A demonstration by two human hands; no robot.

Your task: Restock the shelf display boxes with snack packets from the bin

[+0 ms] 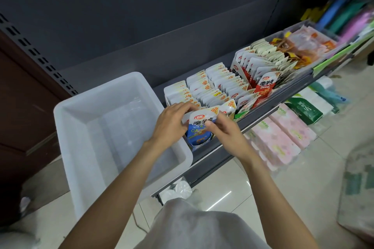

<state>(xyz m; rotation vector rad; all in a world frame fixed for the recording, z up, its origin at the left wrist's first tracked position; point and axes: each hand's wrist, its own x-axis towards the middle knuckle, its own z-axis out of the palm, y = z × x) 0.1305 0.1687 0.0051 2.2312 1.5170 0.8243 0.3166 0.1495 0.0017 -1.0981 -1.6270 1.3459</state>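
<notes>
A blue-and-white snack packet point(199, 127) stands at the front of the leftmost display box point(192, 147) on the grey shelf. My left hand point(172, 123) grips its left top edge, with the fingers curled over the packets behind. My right hand point(224, 127) pinches its right side between thumb and fingers. Rows of white-topped packets point(214, 87) fill the boxes behind it. The white plastic bin point(66, 111) sits on the shelf to the left, and no packets show inside it.
A box of red packets point(263, 87) and a clear tray of orange snacks point(303, 46) stand further right on the shelf. Pink tissue packs point(283, 133) and a green pack point(303, 109) lie under the shelf. A dark cabinet point(20, 107) stands at left.
</notes>
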